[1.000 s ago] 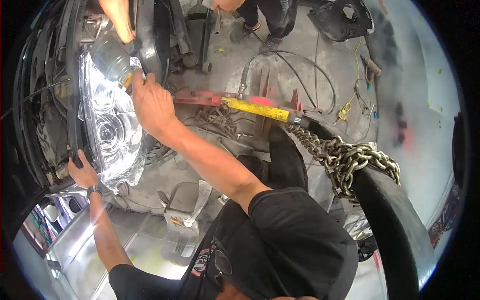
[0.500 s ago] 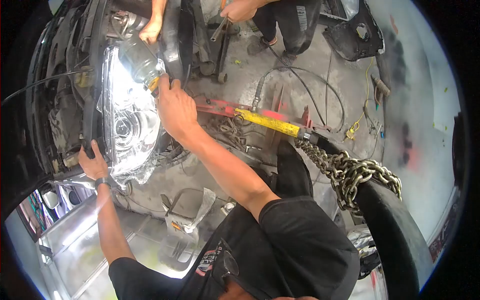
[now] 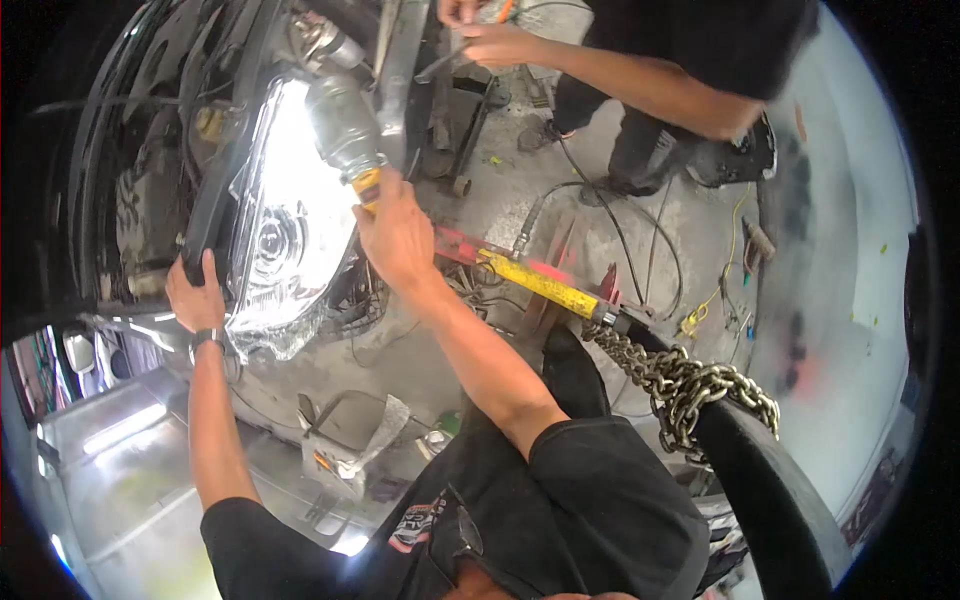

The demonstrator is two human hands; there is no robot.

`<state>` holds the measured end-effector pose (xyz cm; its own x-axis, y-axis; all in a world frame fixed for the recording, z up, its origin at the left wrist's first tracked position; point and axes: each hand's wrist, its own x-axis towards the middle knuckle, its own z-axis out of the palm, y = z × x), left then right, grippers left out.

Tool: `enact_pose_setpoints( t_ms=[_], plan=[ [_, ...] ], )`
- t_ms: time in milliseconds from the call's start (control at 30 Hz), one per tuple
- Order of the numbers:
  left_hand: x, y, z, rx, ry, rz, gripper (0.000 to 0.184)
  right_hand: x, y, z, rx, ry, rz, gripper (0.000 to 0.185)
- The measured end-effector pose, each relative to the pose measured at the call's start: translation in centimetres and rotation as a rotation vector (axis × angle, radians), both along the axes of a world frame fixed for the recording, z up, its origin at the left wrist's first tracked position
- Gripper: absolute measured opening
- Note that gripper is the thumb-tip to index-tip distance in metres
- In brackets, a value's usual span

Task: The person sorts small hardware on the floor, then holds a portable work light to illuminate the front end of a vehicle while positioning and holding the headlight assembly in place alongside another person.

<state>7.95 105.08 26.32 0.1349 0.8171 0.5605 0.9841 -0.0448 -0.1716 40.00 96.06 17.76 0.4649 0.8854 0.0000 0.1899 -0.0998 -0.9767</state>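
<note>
My left hand point(image 3: 197, 298) is wrapped round the lower end of a black strip point(image 3: 204, 225) along the car's front, beside the headlight. The headlight point(image 3: 285, 225) is large, clear and chrome-like, and its upper part is washed out by glare. My right hand point(image 3: 397, 232) is closed round the yellow and black end of a bottle-shaped, translucent grey-green thing point(image 3: 345, 125). That thing lies tilted across the headlight's upper right edge. My fingers partly cover the yellow end, so its kind is unclear.
At the top, another person's hand point(image 3: 497, 45) holds a metal bar or tube. A yellow cylinder point(image 3: 540, 283) on a red beam leads to a heavy chain point(image 3: 700, 385) round a curved black post point(image 3: 775, 480). Hoses point(image 3: 620, 220) lie across the floor.
The view has shifted, so the headlight appears farther right. The other person's hand near the bottle-shaped thing has left it. That person leans farther in. My hands keep their holds.
</note>
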Motion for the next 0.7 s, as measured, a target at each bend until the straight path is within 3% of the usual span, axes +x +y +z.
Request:
enact_pose_setpoints(
  t_ms=[133,400,567,700],
  plan=[
    [-0.2,0.1,0.0,0.023,-0.003,-0.014,0.063,-1.5,-1.7,-1.9,0.101,0.176,-0.035,0.056],
    [0.4,-0.2,0.7,0.011,-0.05,-0.031,0.064,-5.0,-9.9,-10.2,-0.13,0.646,0.002,0.054],
    [0.6,-0.4,0.4,0.035,-0.089,0.046,0.074,-3.9,-13.0,-12.8,-0.192,0.599,0.013,0.055],
    [3.8,0.6,1.1,0.201,-0.018,-0.172,0.059,-2.1,-15.0,-10.6,-0.228,0.62,-0.018,0.054]
  ],
)
